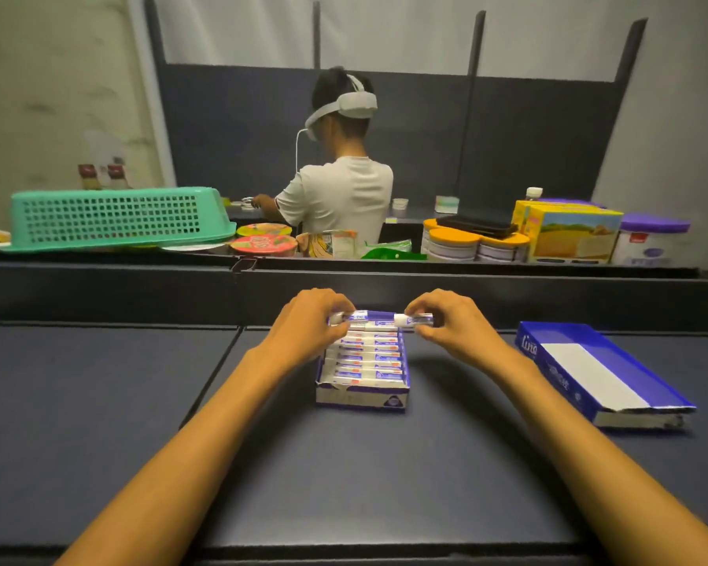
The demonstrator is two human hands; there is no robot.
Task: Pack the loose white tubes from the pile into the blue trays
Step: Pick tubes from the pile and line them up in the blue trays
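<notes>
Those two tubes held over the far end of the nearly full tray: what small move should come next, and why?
Probably lower both into the far end of the blue tray. The left hand pinches one white tube and the right hand another, end to end above the packed rows, where the last room seems to be.

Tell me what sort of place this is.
Probably a staged workroom for recording hand tasks, not a shop or home: dark partition panels divide the tables, another person works wearing a headset, and assorted groceries sit along the ledge.
</notes>
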